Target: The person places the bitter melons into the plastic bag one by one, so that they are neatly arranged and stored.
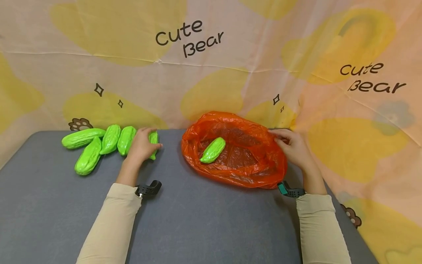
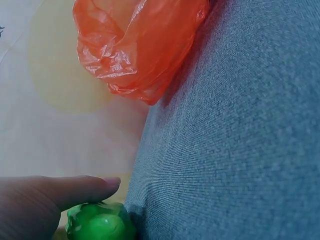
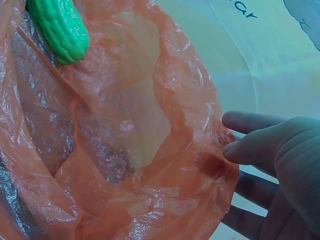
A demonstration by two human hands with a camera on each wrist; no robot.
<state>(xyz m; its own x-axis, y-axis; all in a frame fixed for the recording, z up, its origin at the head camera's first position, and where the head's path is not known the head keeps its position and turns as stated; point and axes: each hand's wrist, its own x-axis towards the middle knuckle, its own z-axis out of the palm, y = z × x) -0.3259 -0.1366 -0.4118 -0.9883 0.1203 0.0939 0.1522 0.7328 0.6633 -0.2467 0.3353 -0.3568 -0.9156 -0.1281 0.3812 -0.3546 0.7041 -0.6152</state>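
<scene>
A glossy green bitter melon [image 1: 153,138] lies at the right end of a group on the grey table. My left hand [image 1: 142,146] is over it, with the thumb stretched out across the melon [image 2: 102,222] in the left wrist view; the other fingers are mostly hidden. An orange plastic bag [image 1: 230,179] stands with its mouth spread wide, and another bitter melon [image 1: 213,150] lies inside, toward its left side. At the bag's right rim, my right hand [image 1: 294,148] pinches the plastic between thumb and forefinger, the remaining fingers outside the bag.
Several more green bitter melons [image 1: 111,139] lie close together left of my left hand, near the table's back edge. A printed cloth [image 1: 230,84] hangs behind the table and along its right side. Dark bands [image 1: 150,188] are on both wrists.
</scene>
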